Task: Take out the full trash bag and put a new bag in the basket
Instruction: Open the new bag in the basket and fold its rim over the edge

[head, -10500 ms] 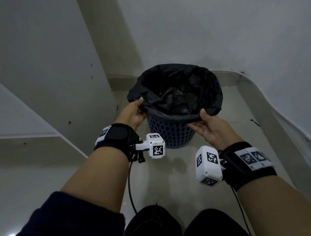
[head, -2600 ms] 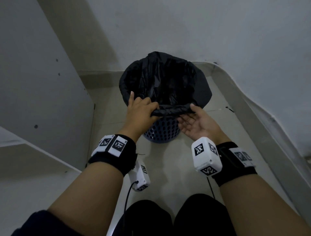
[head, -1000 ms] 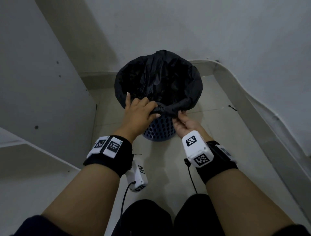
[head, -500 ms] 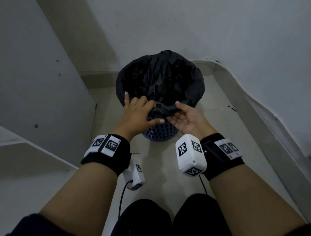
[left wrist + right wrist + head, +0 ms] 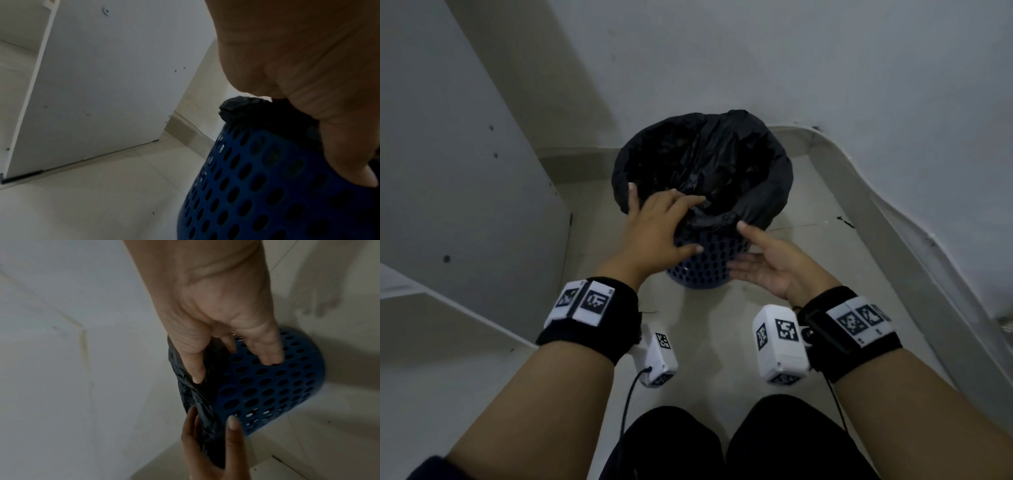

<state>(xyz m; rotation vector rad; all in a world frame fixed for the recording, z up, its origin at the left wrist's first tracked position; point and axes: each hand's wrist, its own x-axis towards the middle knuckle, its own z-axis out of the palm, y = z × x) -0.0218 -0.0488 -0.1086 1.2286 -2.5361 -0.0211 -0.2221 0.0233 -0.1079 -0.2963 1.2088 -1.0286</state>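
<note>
Trash bag (image 5: 709, 171): black, inside the blue basket (image 5: 702, 267), its edge bunched over the near rim.
Left hand (image 5: 657, 233): fingers spread flat on that bunched edge, gripping nothing.
Right hand (image 5: 770, 270): fingers straight, just below the rim.
Left to do: lifting out, new bag.

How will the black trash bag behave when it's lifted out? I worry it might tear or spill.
The black trash bag looks thin and crinkled, so probably floppy and slippery. Its edge is bunched at the blue basket rim, which should give some grip. The light perforated basket may lift or tip with it.
</note>
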